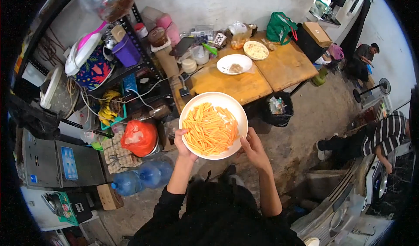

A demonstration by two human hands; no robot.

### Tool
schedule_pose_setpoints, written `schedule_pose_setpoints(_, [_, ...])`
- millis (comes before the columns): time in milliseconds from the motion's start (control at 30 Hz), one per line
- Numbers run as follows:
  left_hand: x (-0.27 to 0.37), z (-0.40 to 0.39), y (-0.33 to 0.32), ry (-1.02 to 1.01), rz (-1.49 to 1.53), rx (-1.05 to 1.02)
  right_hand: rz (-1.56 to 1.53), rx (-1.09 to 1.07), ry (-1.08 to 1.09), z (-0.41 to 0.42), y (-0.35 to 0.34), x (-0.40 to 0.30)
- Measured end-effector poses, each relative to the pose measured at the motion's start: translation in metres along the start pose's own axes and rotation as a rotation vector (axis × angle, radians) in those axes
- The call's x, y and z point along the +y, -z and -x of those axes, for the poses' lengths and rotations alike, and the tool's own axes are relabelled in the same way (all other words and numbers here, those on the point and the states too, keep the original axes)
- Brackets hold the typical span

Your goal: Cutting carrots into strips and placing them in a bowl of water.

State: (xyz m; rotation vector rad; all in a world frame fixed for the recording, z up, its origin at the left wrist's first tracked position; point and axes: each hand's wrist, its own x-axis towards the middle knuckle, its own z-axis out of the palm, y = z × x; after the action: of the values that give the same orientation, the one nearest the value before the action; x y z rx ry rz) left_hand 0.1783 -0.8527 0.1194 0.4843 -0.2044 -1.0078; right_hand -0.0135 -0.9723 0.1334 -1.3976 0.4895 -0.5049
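Note:
A round white plate (241,110) heaped with orange sticks of cut food (209,130), perhaps carrot, is held out in front of me. Its left rim is gripped by my left hand (185,146), while my right hand (256,149) has hold of the lower right rim. Beyond the plate stands a wooden table (229,85). On it are an oval white plate (226,62) with a small brownish lump, a bowl of pale chopped food (256,50), and a plastic bag with orange contents (240,38).
Shelving with a purple basket (126,51) is at left, above a red plastic bag (139,138), egg trays (118,154) and blue water bottles (155,174). A lined bin (278,110) stands by the table. One person (386,133) is at the right counter; another (363,58) sits near a fan (384,86).

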Motion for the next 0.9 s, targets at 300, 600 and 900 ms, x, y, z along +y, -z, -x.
schedule_pose_setpoints(300, [-0.063, -0.043, -0.024, 0.084, -0.094, 0.124, 0.203, 0.175, 0.243, -0.047, 0.073, 0.006])
schedule_pose_setpoints(600, [-0.027, -0.038, 0.002, -0.158, -0.916, 0.427, 0.235, 0.412, 0.234, -0.071, 0.087, 0.030])
schedule_pose_setpoints(900, [-0.015, -0.019, 0.007, -0.248, -0.905, 0.391, 0.100, 0.497, 0.178, -0.080, 0.059, 0.049])
